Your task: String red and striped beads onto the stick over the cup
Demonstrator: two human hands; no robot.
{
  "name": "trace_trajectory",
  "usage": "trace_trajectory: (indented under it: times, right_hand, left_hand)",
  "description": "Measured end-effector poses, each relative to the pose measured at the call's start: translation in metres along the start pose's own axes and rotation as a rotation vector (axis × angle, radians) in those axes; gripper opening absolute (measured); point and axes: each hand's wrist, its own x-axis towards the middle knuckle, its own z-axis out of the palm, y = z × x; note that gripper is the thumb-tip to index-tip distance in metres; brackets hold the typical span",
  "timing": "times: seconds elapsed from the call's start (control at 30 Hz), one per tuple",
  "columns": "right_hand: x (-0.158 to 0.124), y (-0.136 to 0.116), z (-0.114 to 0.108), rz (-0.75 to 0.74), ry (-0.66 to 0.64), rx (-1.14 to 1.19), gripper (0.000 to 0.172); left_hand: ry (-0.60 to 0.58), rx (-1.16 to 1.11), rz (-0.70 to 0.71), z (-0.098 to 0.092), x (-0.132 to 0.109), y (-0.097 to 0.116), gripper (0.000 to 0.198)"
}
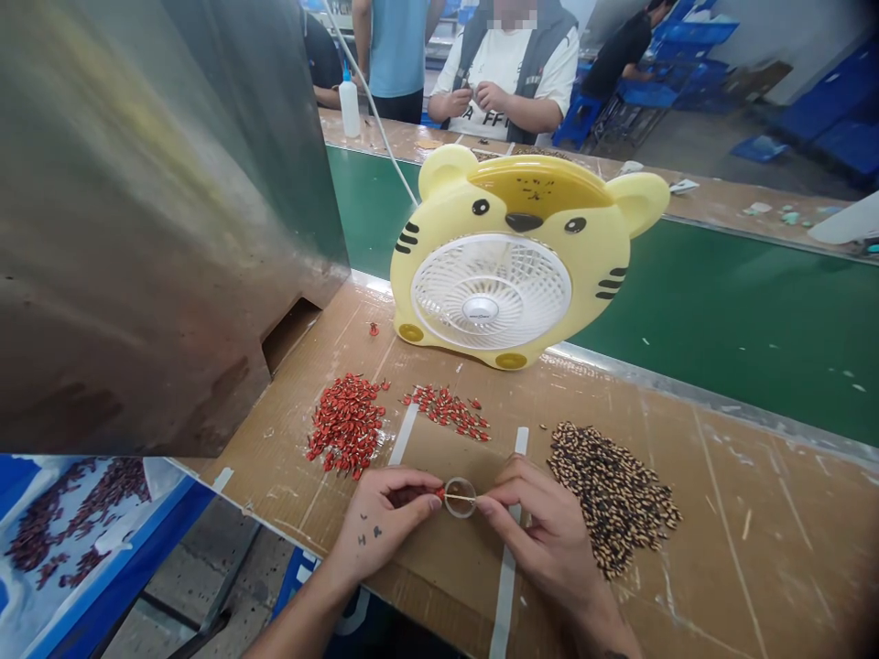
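My left hand (385, 523) is pinched on a small red piece (438, 492) at the near edge of the cardboard-covered bench (721, 549). My right hand (539, 531) pinches a thin pale pin (461, 498) that points at the red piece. The two meet over a small clear ring (460, 497) lying on the bench. A heap of red pieces (345, 425) lies just beyond my left hand, a smaller red row (450, 411) beside it. A pile of dark and tan pieces (611, 490) sits right of my right hand.
A yellow tiger-shaped fan (515, 261) stands behind the piles. A green conveyor belt (721, 316) runs past it. A large metal housing (137, 229) fills the left. A blue bin (82, 540) of dark red parts sits lower left. Other people work across the belt.
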Motion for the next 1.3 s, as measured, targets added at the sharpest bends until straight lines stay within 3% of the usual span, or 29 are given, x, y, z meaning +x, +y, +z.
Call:
trace_trajectory:
  times: [0.2,0.5,1.0,1.3]
  right_hand:
    - [0.001,-0.006,0.002,-0.074,0.009,-0.027,0.011]
    - [-0.005,-0.007,0.01,-0.27,-0.013,-0.125,0.016]
    - [-0.004,-0.001,-0.004,-0.152,0.035,-0.005,0.015]
    - [-0.005,0.001,-0.004,-0.145,-0.001,0.013,0.018]
  left_hand:
    - [0.012,0.009,0.01,0.001,0.001,-0.004,0.027]
    - [0.06,0.208,0.116,0.002,-0.001,-0.014,0.02]
    - [0.112,-0.026,0.126,-0.001,0.0,-0.006,0.023]
    - [0.066,-0.147,0.017,-0.007,0.0,-0.006,0.027]
